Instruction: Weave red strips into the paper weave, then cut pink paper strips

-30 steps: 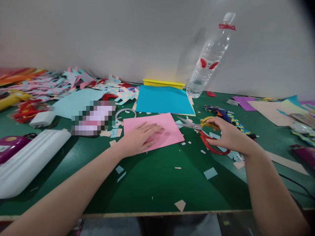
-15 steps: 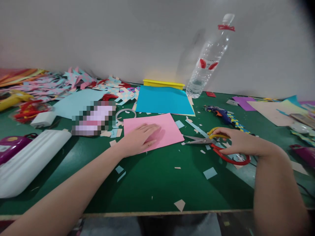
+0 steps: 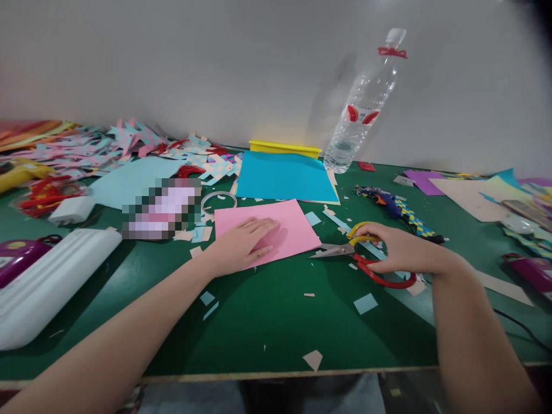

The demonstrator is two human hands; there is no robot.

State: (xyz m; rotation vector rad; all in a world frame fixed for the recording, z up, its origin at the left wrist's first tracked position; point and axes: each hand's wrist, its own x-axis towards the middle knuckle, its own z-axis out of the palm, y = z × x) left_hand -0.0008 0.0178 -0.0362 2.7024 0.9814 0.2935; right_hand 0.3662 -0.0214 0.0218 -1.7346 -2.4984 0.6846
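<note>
A pink sheet of paper (image 3: 293, 230) lies on the green table, turned slightly askew. My left hand (image 3: 244, 244) rests flat on it, fingers stretched out and pointing right. In my right hand (image 3: 394, 247) is a pair of scissors (image 3: 340, 250) with one yellow and one red handle loop. Its blades are parted and point left, with the tips at the lower right corner of the pink sheet. Whether the blades touch the paper I cannot tell. Behind the pink sheet lies a bright blue sheet (image 3: 284, 177) on top of paler ones.
A plastic bottle (image 3: 360, 118) leans against the wall. At left are a phone (image 3: 161, 210), a white charger (image 3: 72, 210) and a long white case (image 3: 56, 282). Woven paper strips (image 3: 138, 138) heap up behind. Paper scraps (image 3: 365, 303) litter the green table (image 3: 276, 333).
My right hand has moved left with the scissors, bringing the blades to the pink sheet's right corner. The left hand stays flat on the paper. The view has shifted slightly.
</note>
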